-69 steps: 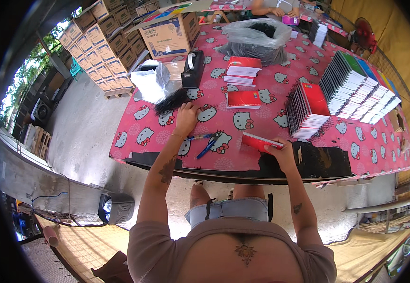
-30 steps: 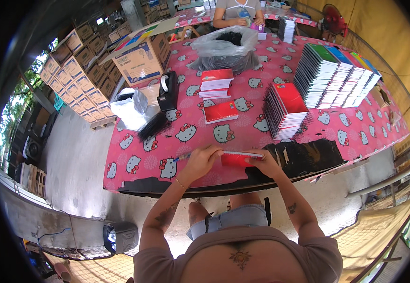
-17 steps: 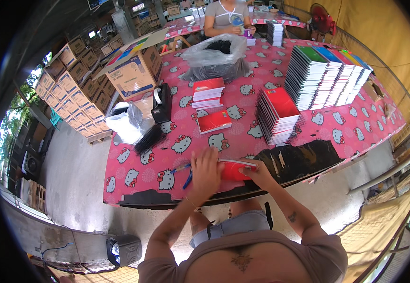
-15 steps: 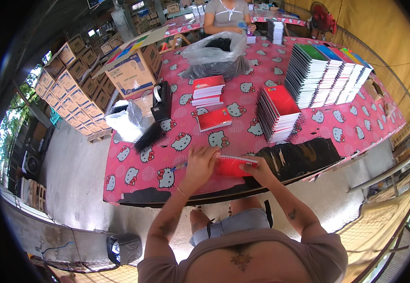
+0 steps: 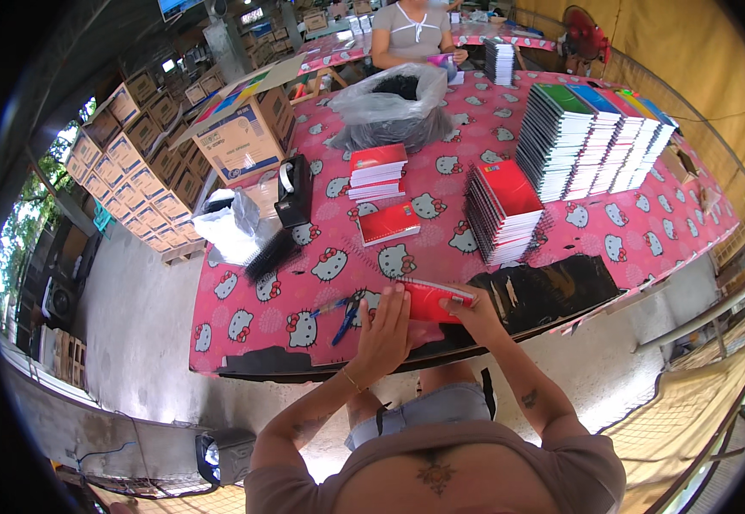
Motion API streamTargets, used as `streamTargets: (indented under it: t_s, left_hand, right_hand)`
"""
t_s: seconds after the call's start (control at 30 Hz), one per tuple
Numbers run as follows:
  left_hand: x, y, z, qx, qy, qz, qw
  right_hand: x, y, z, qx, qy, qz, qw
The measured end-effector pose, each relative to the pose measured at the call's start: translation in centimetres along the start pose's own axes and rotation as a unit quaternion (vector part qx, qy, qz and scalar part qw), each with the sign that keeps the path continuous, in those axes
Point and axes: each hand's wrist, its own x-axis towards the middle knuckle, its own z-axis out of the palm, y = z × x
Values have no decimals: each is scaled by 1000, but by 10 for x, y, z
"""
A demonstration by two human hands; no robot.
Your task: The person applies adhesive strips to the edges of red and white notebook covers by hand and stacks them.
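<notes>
A red notebook (image 5: 430,301) lies at the table's near edge, tilted, with its white page edges facing away from me. My right hand (image 5: 477,317) grips its right end, thumb on the cover. Against the left end, my left hand (image 5: 385,330) rests with its fingers stretched out and gripping nothing. A thin, faint coil (image 5: 368,264) stretches from near the notebook's upper left corner. Blue-handled pliers (image 5: 347,322) and a slim pen-like thing (image 5: 328,307) lie left of my left hand.
Ahead are another red notebook (image 5: 388,223), a small red stack (image 5: 377,170), a tall red spiral-bound stack (image 5: 506,210) and several coloured stacks (image 5: 591,141). Black coils (image 5: 271,255), a bag (image 5: 389,111) and a carton (image 5: 248,137) stand around. A person (image 5: 411,38) works opposite.
My left hand has moved nearer to me and straightened its fingers. The pliers now show beside it. The notebook has shifted slightly to the right with my right hand on it.
</notes>
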Motion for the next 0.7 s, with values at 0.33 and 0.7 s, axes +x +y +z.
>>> streamTargets:
  t_s: [0.33, 0.7]
  left_hand:
    - [72, -47, -56, -224, -84, 49, 970]
    - [80, -59, -57, -367, -219, 8, 904]
  right_hand:
    - [-3, -22, -2, -55, -72, -7, 996]
    - [-4, -13, -5, -128, -100, -42, 986]
